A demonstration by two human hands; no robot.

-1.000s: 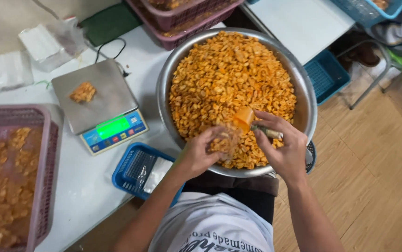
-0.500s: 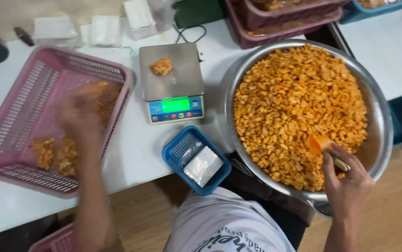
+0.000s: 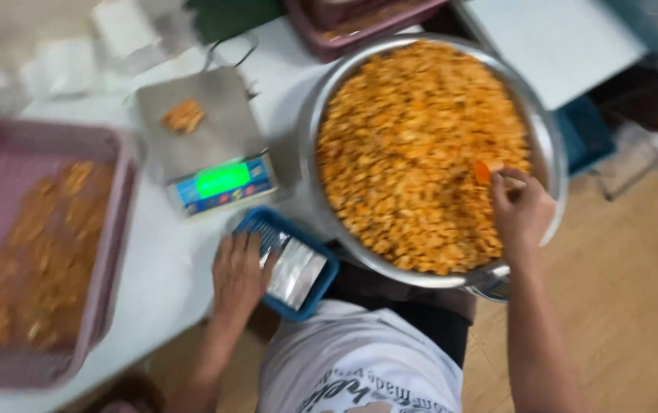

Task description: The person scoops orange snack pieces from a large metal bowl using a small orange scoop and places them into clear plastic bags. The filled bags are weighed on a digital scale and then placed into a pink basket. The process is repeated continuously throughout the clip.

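Snack-filled steel bowl (image 3: 547, 138); right hand (image 3: 524, 210) clenches orange scoop (image 3: 484, 171); left hand (image 3: 238, 271) released, on blue basket (image 3: 321, 284)

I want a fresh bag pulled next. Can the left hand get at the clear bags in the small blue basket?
Probably yes. The left hand rests on the near rim of the blue basket, its fingers right beside the clear bags, with nothing lying over them.

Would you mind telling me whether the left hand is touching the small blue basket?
Touching. The head view shows the left hand resting on the white table with its fingers overlapping the near rim of the small blue basket.
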